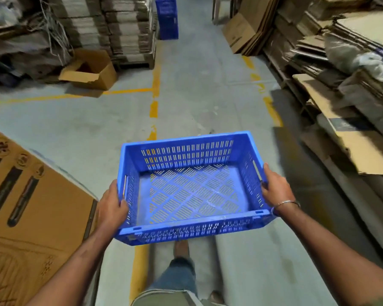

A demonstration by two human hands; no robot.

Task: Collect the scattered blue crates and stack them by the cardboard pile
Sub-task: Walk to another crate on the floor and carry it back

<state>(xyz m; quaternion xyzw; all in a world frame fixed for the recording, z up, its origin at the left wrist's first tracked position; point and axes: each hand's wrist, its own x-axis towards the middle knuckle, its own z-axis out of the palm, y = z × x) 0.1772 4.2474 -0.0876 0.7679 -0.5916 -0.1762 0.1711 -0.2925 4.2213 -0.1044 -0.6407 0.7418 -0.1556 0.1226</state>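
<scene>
Item held: one blue perforated plastic crate (191, 191), rectangular, slotted walls and lattice floor, empty, carried level above the grey concrete floor (197, 85) in front of the person. Left hand (112, 205) gripped the crate's left wall, fingers curled over the rim beside the handle slot; right hand (274, 187) gripped the right wall likewise, a thin metal bangle (285, 205) at its wrist. The hands were set well apart, one at each short end. Further stock: a tall stack of blue plastic crates (166, 17) stood at the far end of the aisle, just beside a high pile of bundled flat cardboard sheets (119, 29) on the left. An open brown cardboard box (89, 70) lay on the floor near that pile. Large printed brown cardboard sheet (24, 206) lay at lower left. Folded cardboard and loose flattened cartons (332, 62) lined the right side. Yellow painted floor lines (155, 85) ran down the aisle. One denim-clad leg (177, 277) showed below the crate.
</scene>
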